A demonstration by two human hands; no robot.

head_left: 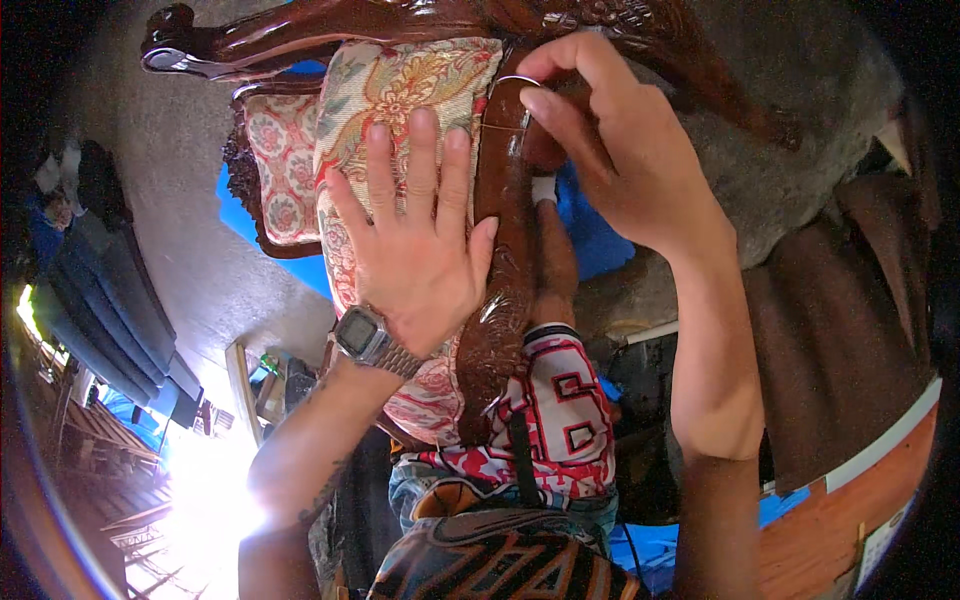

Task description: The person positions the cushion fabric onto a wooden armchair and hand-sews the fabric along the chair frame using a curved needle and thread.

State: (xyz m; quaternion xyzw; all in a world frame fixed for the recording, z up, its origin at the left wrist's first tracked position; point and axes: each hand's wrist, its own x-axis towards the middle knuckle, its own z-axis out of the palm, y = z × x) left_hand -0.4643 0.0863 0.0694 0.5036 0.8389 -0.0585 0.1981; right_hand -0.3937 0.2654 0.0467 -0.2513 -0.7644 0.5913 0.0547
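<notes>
A cushion in floral woven fabric (390,90) lies against a glossy dark-brown carved wooden frame (500,230), part of a piece of furniture. My left hand (415,240) rests flat on the fabric, fingers spread, with a metal watch (365,335) on its wrist. Just right of the frame's upper part, my right hand (620,140) is closed, thumb and index finger pinching a thin, shiny curved needle (518,79). The needle arcs left over the wood toward the fabric edge. A fine thread (497,127) seems to cross the wood below it.
Behind the cushion stands another carved piece with a patterned panel (283,165). A curved wooden leg (190,50) extends at upper left. Blue sheeting (590,220) lies on the grey floor (185,200). My leg in patterned shorts (570,410) is below the frame. Brown cloth (830,290) drapes at right.
</notes>
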